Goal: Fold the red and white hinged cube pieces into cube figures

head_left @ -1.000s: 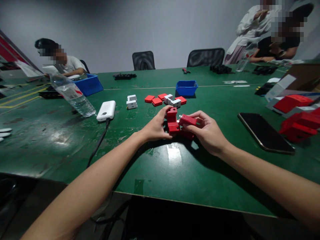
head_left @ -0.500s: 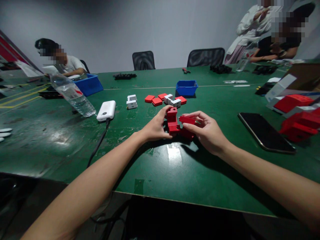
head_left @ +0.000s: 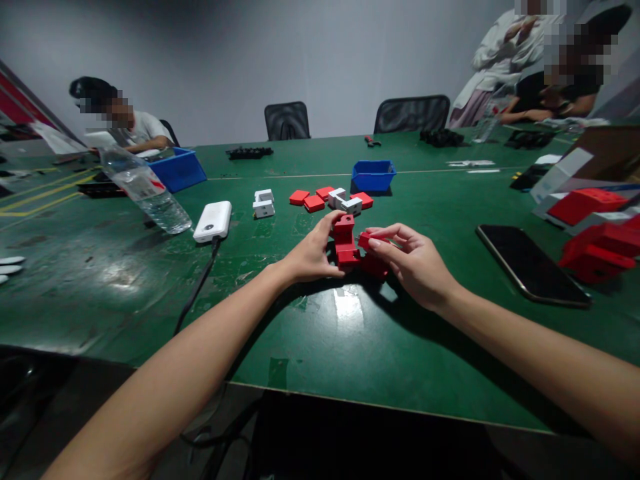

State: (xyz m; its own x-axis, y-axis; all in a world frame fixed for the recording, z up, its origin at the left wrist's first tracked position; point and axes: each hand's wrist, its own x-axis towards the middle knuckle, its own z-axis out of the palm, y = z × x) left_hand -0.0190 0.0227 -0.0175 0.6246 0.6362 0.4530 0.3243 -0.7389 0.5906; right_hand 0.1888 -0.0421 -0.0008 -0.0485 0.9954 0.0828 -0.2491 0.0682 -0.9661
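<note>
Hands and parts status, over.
Left hand holding red notched plastic-looking block. Right hand pinching small red plastic-looking piece. Black rectangular phone clear of hands.

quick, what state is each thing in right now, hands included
Left hand: closed on the red bracket
Red bracket: held, notch exposed
Right hand: fingers pinching the small red piece
Small red piece: held beside the bracket
Power bank: lying flat, black cable plugged in
Phone: lying flat, screen dark
Near water bottle: partly filled
Middle blue bin: open-topped, contents unclear
</note>
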